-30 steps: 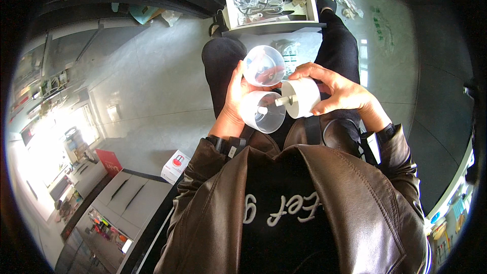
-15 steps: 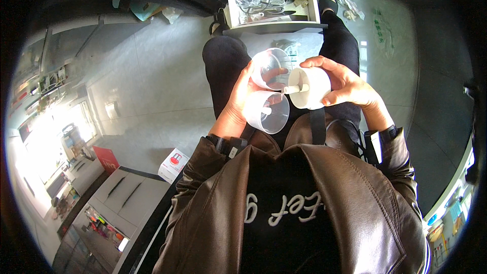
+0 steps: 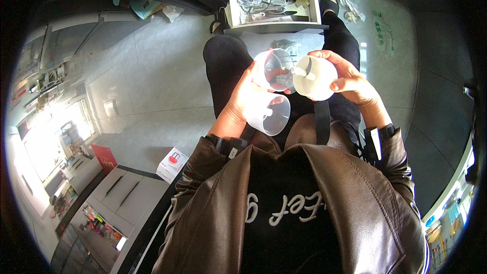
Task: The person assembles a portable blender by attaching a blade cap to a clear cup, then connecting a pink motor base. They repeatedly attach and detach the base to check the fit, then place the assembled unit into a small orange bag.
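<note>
Over my lap, my left hand point(image 3: 242, 97) is wrapped round two clear plastic cups. The farther clear cup point(image 3: 277, 68) tilts with its mouth toward the right, and fingers show through its wall. Just nearer to me is the other clear cup point(image 3: 276, 114), with a small white post inside it. My right hand point(image 3: 350, 82) grips a white cylindrical part point(image 3: 322, 82) by its outer side, thumb near and fingers on the far side. A white stem with what looks like a curved blade sticks out of its face, toward the farther cup.
An open drawer point(image 3: 274, 28) full of bagged items and cables stands between my feet. Crumpled clear plastic point(image 3: 350, 2) lies on the floor by my right foot. To the left are a white box with a red picture point(image 3: 172, 164) and a grey cabinet point(image 3: 129, 195).
My right hand has moved slightly right and away from me, turning the white part so its stem points more toward the farther cup. The left hand and cups have barely shifted.
</note>
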A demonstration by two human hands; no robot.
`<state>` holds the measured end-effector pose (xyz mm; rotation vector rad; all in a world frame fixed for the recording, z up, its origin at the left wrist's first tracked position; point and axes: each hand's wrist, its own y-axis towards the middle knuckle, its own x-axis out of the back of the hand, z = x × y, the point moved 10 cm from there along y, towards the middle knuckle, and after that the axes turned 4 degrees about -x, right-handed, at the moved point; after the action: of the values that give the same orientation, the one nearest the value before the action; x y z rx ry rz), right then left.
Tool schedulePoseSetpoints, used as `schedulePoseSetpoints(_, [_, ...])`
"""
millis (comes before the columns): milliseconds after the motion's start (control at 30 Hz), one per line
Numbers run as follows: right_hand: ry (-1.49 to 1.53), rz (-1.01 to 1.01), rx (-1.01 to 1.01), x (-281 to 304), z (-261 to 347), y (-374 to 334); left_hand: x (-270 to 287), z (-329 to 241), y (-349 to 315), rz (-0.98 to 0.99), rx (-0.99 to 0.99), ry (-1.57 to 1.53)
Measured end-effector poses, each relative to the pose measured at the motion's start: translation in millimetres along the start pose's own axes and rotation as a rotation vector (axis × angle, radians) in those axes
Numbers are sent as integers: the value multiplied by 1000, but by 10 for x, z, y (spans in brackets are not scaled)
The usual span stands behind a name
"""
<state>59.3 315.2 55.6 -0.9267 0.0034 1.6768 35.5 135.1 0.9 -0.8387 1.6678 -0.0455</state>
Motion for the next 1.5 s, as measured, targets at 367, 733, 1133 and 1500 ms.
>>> schedulePoseSetpoints(367, [-670, -196, 45, -170, 269, 36, -56, 97, 22, -3, 68, 136])
schedulePoseSetpoints(733, [-1044, -243, 173, -433, 478, 41, -162, 26, 32, -49, 18, 233])
schedulePoseSetpoints(1133, [-1055, -202, 196, -469, 523, 33, -183, 53, 13, 3, 69, 207])
schedulePoseSetpoints(1500, [-1090, -278, 286, -524, 568, 40, -178, 42, 37, -33, 54, 209])
